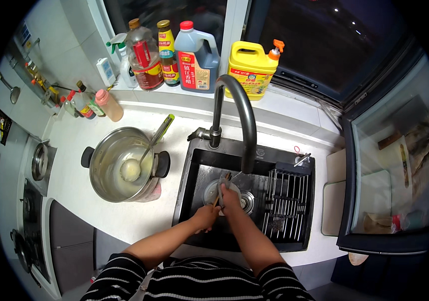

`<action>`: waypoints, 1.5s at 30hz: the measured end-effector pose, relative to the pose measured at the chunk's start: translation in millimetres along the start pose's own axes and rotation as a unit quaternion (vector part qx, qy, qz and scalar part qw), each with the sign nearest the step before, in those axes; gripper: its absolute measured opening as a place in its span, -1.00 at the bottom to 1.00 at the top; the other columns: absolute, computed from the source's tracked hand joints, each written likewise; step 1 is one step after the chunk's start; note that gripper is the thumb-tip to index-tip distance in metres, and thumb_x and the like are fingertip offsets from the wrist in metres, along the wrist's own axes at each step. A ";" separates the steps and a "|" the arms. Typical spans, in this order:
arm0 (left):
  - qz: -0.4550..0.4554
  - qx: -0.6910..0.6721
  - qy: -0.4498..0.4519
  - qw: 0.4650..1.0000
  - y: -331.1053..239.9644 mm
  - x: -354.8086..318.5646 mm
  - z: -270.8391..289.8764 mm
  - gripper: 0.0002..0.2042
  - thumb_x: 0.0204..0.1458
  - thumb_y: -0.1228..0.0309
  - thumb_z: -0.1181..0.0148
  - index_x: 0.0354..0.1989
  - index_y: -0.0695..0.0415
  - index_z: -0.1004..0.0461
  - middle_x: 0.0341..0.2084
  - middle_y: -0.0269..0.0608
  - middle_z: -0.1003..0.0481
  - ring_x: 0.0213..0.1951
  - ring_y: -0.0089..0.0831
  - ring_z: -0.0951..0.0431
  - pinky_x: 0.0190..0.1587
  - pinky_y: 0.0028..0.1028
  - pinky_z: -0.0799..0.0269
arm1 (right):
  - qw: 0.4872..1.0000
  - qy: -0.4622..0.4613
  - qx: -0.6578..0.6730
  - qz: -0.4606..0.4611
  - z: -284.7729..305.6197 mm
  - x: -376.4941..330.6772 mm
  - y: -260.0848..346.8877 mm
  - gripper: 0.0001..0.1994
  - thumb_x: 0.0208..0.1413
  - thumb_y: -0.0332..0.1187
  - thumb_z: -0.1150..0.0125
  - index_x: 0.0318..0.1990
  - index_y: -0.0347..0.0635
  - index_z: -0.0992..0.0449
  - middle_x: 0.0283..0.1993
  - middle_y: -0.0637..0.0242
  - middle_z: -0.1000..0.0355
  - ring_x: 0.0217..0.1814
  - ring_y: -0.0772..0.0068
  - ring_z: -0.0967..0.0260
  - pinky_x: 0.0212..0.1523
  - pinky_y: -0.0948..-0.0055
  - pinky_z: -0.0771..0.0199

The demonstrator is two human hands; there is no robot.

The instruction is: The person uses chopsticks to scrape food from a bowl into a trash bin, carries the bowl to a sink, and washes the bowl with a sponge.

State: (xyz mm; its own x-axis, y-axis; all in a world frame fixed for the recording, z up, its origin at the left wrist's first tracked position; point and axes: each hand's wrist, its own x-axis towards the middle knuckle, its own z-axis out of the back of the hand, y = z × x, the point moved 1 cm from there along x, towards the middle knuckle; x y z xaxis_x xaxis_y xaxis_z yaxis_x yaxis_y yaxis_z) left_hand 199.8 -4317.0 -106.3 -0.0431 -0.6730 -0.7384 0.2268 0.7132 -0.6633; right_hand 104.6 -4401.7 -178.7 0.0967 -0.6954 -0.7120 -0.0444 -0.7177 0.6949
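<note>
1. Two bare hands meet over the sink at six o'clock, counting from the middle of the view, with twelve farthest from the person.
2. The left hand (205, 218) is closed around the near end of some thin brown sticks (216, 201), which slant up toward one o'clock.
3. The right hand (230, 199) is closed on a grey, cloth-like piece (220, 187) against the sticks; its exact finger placing is hidden.
4. Beneath them, the dark sink (234, 148) holds a pale round dish (209, 193) beside the drain (247, 201).
5. At four o'clock, a metal rack (287, 205) spans the sink's side; at twelve, a dark curved tap (249, 125) arches over the basin.
6. The white counter (69, 170) runs to nine o'clock, bearing a large steel pot (97, 173) with cloudy residue and a ladle (160, 133) leaning in it.
7. Along the windowsill (297, 113), from eleven to one o'clock, stand sauce bottles, a blue-grey jug (198, 60) with a red cap, and a yellow jug (251, 70).
8. Night shows behind the glass; an open window pane (395, 175) fills three o'clock, and a stove (33, 220) sits at eight.
</note>
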 end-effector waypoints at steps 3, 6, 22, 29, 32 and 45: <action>0.016 -0.016 0.011 1.000 -4.9 -22.2 -13.8 -0.64 0.16 0.11 0.12 -0.33 0.21 -0.38 -0.78 -0.31 -0.24 -0.83 -0.50 -0.22 -0.82 -0.49 -0.12 | 0.994 -0.099 0.037 -0.001 21.8 40.4 7.8 -0.60 0.18 -0.10 0.03 -0.17 -0.35 -0.44 -0.27 0.12 -0.42 -0.26 0.32 -0.38 -0.27 0.33 -0.37; -0.005 -0.047 0.014 0.999 -1.3 -25.7 -16.6 -0.61 0.14 0.04 0.11 -0.32 0.17 -0.38 -0.80 -0.39 -0.20 -0.82 -0.58 -0.14 -0.81 -0.54 -0.06 | 0.982 -0.115 0.143 0.046 28.3 51.5 6.4 -0.58 0.17 -0.05 0.03 -0.18 -0.33 -0.43 -0.32 0.17 -0.40 -0.32 0.33 -0.35 -0.30 0.33 -0.37; 0.039 -0.142 0.012 0.989 29.0 -25.8 7.7 -0.64 0.11 0.06 0.00 -0.26 0.14 -0.46 -0.73 -0.44 -0.29 -0.78 -0.66 -0.19 -0.75 -0.65 -0.07 | 0.969 -0.115 0.217 -0.008 20.1 -3.3 -1.7 -0.68 0.20 -0.23 0.03 -0.07 -0.33 -0.35 -0.14 0.18 -0.36 -0.13 0.24 -0.35 -0.08 0.33 -0.36; -0.155 0.127 -0.175 0.964 37.2 -12.8 10.7 -0.59 0.09 0.08 0.01 -0.49 0.22 -0.50 -0.66 0.05 -0.44 -0.51 -0.08 -0.49 -0.41 -0.24 -0.35 | 0.934 -0.033 0.353 0.037 32.0 11.9 -22.4 -0.81 0.22 -0.37 0.08 -0.12 -0.29 -0.34 -0.21 0.24 -0.37 -0.21 0.30 -0.35 -0.14 0.30 -0.40; -0.144 0.133 -0.225 0.954 30.4 9.4 12.5 -0.49 0.12 0.04 0.13 -0.58 0.25 -0.48 -0.60 0.15 -0.45 -0.41 0.07 -0.49 -0.34 -0.14 -0.36 | 0.957 0.016 0.288 0.034 -14.1 -17.8 -34.4 -0.80 0.17 -0.34 -0.01 -0.14 -0.28 -0.35 -0.23 0.27 -0.37 -0.21 0.34 -0.35 -0.14 0.36 -0.38; -0.045 0.019 -0.205 0.978 23.0 -25.8 4.3 -0.41 0.12 -0.06 0.20 -0.59 0.22 -0.54 -0.72 0.10 -0.44 -0.53 -0.11 -0.54 -0.42 -0.27 -0.38 | 0.976 -0.003 0.216 0.017 8.9 13.9 -17.9 -0.73 0.21 -0.24 0.06 -0.14 -0.29 -0.36 -0.24 0.22 -0.39 -0.19 0.28 -0.36 -0.14 0.29 -0.38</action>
State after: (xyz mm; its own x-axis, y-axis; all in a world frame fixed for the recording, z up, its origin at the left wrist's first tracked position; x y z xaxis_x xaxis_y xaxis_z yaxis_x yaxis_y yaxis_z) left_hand 210.3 -4284.1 -101.9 0.3271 -0.7597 -0.5619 0.2766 0.6456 -0.7118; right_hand 97.9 -4398.8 -201.9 0.0828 -0.7178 -0.6913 -0.4632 -0.6419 0.6110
